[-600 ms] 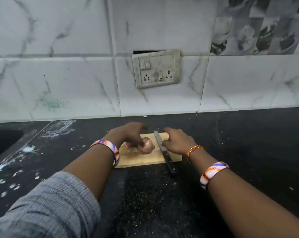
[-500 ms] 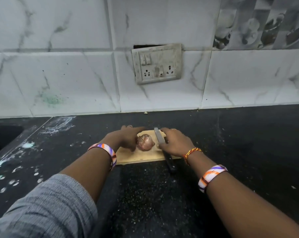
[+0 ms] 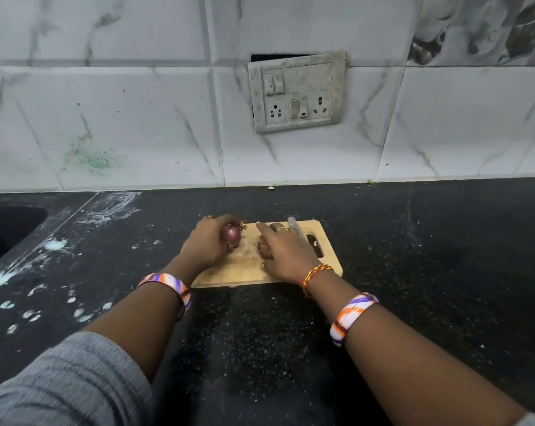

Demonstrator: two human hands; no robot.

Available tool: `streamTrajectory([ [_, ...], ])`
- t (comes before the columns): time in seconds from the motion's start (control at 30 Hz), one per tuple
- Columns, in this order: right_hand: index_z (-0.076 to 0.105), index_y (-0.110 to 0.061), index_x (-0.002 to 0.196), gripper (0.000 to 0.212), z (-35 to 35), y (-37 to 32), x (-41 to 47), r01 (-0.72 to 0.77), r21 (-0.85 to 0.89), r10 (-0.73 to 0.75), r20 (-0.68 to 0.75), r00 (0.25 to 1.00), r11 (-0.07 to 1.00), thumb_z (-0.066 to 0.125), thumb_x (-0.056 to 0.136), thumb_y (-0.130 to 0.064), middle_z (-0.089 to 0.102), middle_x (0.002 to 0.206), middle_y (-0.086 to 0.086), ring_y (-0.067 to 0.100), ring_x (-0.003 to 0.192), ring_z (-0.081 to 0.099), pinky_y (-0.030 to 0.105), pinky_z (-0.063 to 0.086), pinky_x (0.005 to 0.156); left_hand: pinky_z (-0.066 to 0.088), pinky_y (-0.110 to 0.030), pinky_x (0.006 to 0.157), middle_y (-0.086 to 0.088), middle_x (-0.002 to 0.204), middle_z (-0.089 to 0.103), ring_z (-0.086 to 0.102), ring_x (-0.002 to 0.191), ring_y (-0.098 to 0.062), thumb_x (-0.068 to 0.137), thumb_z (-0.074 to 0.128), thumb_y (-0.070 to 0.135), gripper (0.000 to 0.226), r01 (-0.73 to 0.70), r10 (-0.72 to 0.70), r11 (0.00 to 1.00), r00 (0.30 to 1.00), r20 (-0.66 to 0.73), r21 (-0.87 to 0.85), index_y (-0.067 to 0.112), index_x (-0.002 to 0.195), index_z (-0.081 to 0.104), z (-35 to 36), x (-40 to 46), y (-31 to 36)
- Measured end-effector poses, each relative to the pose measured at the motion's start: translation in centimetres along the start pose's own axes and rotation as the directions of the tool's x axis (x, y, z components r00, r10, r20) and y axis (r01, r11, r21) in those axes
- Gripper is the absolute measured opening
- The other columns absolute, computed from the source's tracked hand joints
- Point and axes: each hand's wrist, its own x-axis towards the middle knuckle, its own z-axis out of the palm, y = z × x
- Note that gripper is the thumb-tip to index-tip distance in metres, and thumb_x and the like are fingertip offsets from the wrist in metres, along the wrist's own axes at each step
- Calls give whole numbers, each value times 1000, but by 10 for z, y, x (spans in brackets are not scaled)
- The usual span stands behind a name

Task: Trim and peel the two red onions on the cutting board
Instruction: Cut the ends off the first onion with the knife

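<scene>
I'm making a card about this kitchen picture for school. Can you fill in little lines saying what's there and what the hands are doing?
place: black counter by a tiled wall
board: wooden, on the counter
left hand: holds a red onion at the board's left end
right hand: lies over a second onion
knife: on the board, mostly hidden under the right hand
peeling: not clear yet

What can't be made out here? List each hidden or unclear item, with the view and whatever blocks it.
All in the head view:
- Second onion on the pale wooden cutting board: mostly covered by the right hand; peel state unclear.
- Grey-bladed kitchen knife: only its tip shows past the right fingers; the handle is hidden.
- Round red onion: its near side is hidden in the left hand.
- Dark sink: cut off by the left edge.
</scene>
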Motion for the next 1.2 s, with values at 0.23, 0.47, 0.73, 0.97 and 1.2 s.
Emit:
streamTrajectory([
  [0.23,39,-18,135,58,12,-31,27,31,119,-22,-81,996,992,56,84,1,37,139,9,29,129,33,43,46,94,38,-25,82,-12,121,59,53,100,-18,76,68,4,47,54,-61,981,998,-30,-184,12,120,54,-25,-1,-24],
  [0.47,26,-17,142,69,29,-76,53,39,183,-14,-134,991,982,56,83,3,36,142,12,31,130,33,44,47,92,40,-29,80,-15,121,58,56,107,-28,85,57,4,42,160,-184,938,982,-51,-308,10,126,47,-35,4,-52],
  [0.73,12,-17,147,84,29,-79,52,2,205,21,-110,994,979,58,80,2,31,142,15,32,131,33,45,45,96,47,-49,96,-17,123,51,55,111,-31,81,62,2,44,101,-168,821,983,-68,-562,10,119,42,-55,24,-45],
  [0.97,19,-16,146,71,4,-35,14,-208,81,221,-214,952,975,57,87,-21,31,146,15,32,133,32,44,37,104,47,-23,56,-6,94,56,55,71,-19,82,57,2,38,-43,57,706,998,-3,-707,28,108,50,-54,23,26],
  [1.2,45,-15,131,44,-1,5,-34,-554,-65,556,16,831,830,49,91,-35,46,127,14,33,115,50,46,47,93,51,-30,54,-18,110,57,57,70,-22,84,61,25,24,8,120,827,975,190,-562,16,105,54,1,5,57],
])
